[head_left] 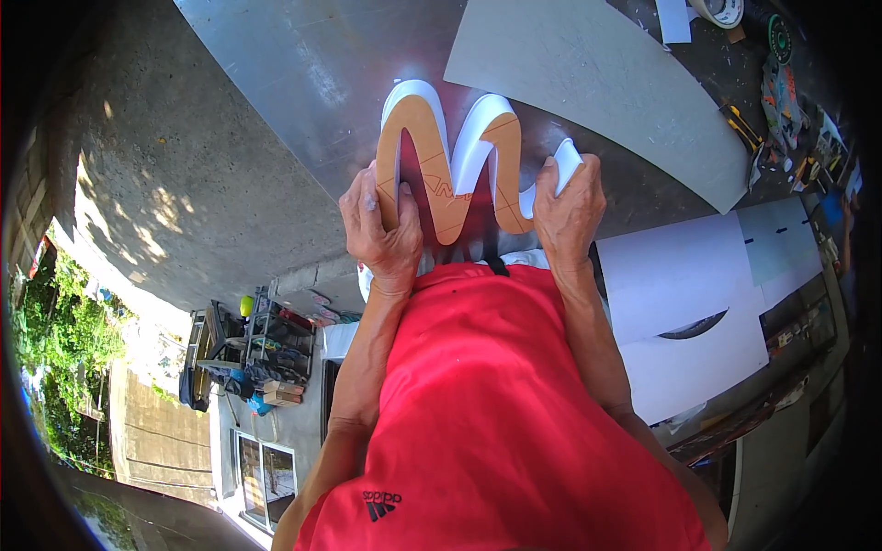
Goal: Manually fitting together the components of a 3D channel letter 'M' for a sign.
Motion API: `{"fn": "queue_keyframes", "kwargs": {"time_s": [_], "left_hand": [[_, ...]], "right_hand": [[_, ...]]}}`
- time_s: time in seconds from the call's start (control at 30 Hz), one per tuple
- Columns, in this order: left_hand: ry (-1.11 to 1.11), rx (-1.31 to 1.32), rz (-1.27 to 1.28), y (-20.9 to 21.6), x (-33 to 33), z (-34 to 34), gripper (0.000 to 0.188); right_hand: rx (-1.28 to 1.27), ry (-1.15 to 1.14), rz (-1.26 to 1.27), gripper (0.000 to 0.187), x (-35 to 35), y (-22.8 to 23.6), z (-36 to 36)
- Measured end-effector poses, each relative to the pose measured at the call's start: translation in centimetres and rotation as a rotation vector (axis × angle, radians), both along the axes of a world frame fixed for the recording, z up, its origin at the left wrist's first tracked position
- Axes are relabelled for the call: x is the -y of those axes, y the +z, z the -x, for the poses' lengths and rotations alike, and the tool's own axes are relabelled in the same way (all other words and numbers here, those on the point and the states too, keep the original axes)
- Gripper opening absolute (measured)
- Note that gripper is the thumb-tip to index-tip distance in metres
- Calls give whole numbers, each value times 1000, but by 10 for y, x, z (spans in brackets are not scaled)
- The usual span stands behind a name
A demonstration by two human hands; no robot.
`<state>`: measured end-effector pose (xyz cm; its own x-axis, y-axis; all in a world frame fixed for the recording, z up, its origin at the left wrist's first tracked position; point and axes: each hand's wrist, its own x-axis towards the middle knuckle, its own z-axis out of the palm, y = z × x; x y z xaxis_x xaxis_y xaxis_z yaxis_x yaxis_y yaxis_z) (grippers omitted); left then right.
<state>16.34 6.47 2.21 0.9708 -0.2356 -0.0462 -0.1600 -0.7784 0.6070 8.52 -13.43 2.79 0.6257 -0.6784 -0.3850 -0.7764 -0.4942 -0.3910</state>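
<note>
Across the upper middle of the view lies a grey sheet-metal surface (303, 83), with a bare concrete floor (156, 184) to its left and a shelf of small clutter (266, 354) lower down. On the metal stands a large M-shaped letter form with a tan board face and white band walls (450, 165). At its left leg, the left hand (381, 230) has its grip closed around the tan edge, fingers wrapped over it. At the letter's right end, the right hand (570, 207) grips the white band, fingers curled shut on it. Right of that lie a curved grey sheet (606, 83), white paper sheets (689, 303) and scattered hand tools (781, 101) near the far right rim.
</note>
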Motion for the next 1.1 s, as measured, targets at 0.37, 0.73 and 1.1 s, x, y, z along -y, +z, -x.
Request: {"fn": "queue_keyframes", "kwargs": {"time_s": [0.37,0.73,1.1], "left_hand": [[-25,11,-5,-1,-1,1,49],[-100,99,-52,-3,-3,1,49],[-44,45,-39,-1,-3,2,44]], "right_hand": [[-1,5,18,24,-2,-1,2],[212,-260,-451,37,25,23,22],[274,-153,-313,36,13,19,23]]}}
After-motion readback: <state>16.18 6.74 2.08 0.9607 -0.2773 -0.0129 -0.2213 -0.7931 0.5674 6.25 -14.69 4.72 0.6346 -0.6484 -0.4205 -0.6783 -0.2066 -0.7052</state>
